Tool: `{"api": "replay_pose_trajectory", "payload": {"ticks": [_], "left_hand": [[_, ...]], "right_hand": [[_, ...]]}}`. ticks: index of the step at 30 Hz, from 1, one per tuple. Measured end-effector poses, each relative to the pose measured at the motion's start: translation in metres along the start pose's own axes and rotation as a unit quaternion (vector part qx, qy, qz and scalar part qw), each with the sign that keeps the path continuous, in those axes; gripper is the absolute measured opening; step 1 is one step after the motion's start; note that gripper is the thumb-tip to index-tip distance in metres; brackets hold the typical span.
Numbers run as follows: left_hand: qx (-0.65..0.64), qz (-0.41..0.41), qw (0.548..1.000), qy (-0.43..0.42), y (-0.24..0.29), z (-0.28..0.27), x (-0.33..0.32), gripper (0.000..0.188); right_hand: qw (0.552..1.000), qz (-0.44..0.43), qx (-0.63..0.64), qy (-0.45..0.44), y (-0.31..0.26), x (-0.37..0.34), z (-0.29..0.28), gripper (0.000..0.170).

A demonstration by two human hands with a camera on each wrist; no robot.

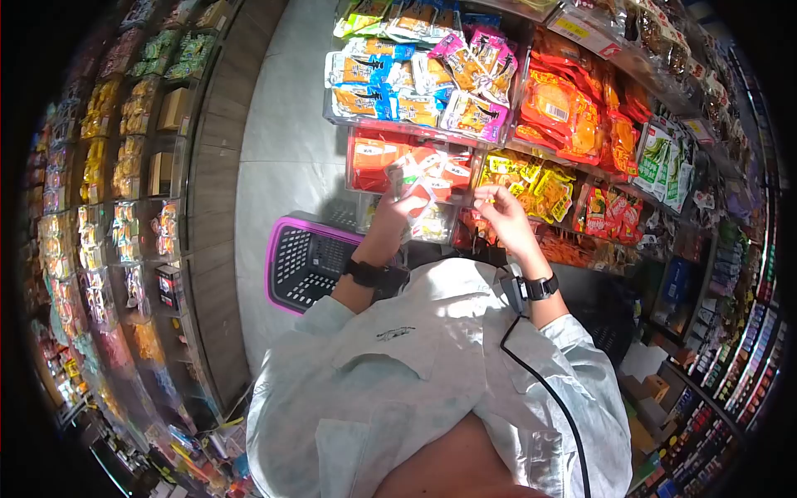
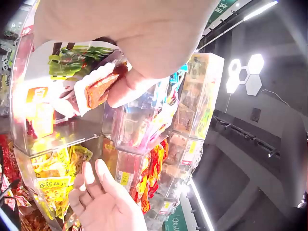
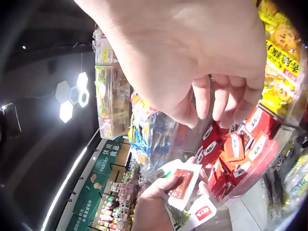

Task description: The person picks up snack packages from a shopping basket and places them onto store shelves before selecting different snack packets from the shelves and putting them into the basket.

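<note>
My left hand (image 1: 387,226) grips small snack packets in front of the shelf. One is a clear-fronted packet (image 3: 182,186) with reddish-brown food inside, pinched under the thumb. Behind it lies a white packet (image 2: 72,61) with green vegetables printed on it and a red label. To the right, my right hand (image 1: 508,221) is held up near the yellow snack packets (image 1: 540,187), its fingers loosely bent and holding nothing. A clear bin of red packets (image 3: 236,149) lies just beyond both hands.
A purple-rimmed basket (image 1: 271,261) stands on the grey floor (image 1: 278,124) at the left. Blue and pink packets (image 1: 398,79) and orange-red packets (image 1: 556,104) fill upper bins. Another stocked shelf (image 1: 124,207) runs along the far left. A black cable (image 1: 540,375) hangs over the shirt.
</note>
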State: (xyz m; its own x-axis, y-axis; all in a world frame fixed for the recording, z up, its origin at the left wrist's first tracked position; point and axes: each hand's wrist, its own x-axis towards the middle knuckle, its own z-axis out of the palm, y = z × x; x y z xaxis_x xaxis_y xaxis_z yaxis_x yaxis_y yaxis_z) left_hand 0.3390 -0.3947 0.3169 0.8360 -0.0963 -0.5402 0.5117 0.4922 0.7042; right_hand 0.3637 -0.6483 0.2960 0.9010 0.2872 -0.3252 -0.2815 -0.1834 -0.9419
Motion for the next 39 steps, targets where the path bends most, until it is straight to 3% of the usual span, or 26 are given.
{"api": "replay_pose_trajectory", "payload": {"ticks": [2, 5, 9, 12, 16, 19, 20, 24, 27, 29, 30, 33, 34, 39], "left_hand": [[-0.004, 0.004, 1.0, 0.0, -0.001, -0.003, -0.001, 0.027], [0.061, -0.066, 0.996, -0.024, -0.015, -0.016, -0.001, 0.042], [-0.017, -0.109, 0.991, -0.077, -0.02, 0.001, -0.014, 0.044], [-0.008, -0.081, 0.994, -0.079, -0.026, 0.026, -0.021, 0.042], [0.097, -0.068, 0.981, -0.15, -0.029, 0.055, -0.029, 0.03], [0.148, -0.062, 0.968, -0.191, -0.034, 0.08, -0.037, 0.031], [0.123, -0.051, 0.978, -0.158, -0.049, 0.086, -0.039, 0.032], [0.148, -0.045, 0.983, -0.095, -0.073, 0.126, -0.061, 0.036], [0.114, -0.022, 0.988, -0.099, -0.105, 0.145, -0.072, 0.043], [0.072, -0.037, 0.995, -0.065, -0.123, 0.165, -0.087, 0.047], [0.021, -0.069, 0.997, -0.008, -0.136, 0.172, -0.092, 0.048], [0.085, -0.137, 0.986, 0.042, -0.149, 0.177, -0.101, 0.045], [0.054, -0.111, 0.992, -0.001, -0.151, 0.18, -0.101, 0.04], [0.076, -0.068, 0.994, 0.025, -0.158, 0.181, -0.103, 0.038]], "right_hand": [[0.998, 0.038, 0.042, -0.028, 0.006, -0.014, -0.001, 0.023], [0.995, 0.05, 0.077, -0.046, 0.014, -0.032, -0.001, 0.022], [0.995, 0.052, 0.078, -0.046, 0.018, -0.046, -0.004, 0.027], [0.996, 0.016, 0.072, -0.052, -0.004, -0.05, -0.004, 0.034], [0.987, 0.003, 0.143, -0.079, -0.02, -0.058, -0.012, 0.036], [0.993, -0.027, 0.068, -0.095, -0.002, -0.069, -0.034, 0.031], [0.991, 0.013, 0.086, -0.102, 0.01, -0.073, -0.043, 0.027], [0.986, -0.052, 0.137, -0.073, 0.024, -0.098, -0.073, 0.025], [0.994, -0.073, -0.073, -0.033, 0.036, -0.116, -0.104, 0.025], [0.997, 0.001, 0.065, -0.048, 0.044, -0.133, -0.114, 0.023], [0.995, -0.01, 0.085, -0.053, 0.057, -0.136, -0.119, 0.022], [0.982, -0.019, 0.18, -0.059, 0.082, -0.147, -0.125, 0.022], [0.974, -0.021, 0.218, -0.058, 0.084, -0.149, -0.125, 0.022], [0.985, -0.056, 0.143, -0.078, 0.086, -0.144, -0.131, 0.027]]}}
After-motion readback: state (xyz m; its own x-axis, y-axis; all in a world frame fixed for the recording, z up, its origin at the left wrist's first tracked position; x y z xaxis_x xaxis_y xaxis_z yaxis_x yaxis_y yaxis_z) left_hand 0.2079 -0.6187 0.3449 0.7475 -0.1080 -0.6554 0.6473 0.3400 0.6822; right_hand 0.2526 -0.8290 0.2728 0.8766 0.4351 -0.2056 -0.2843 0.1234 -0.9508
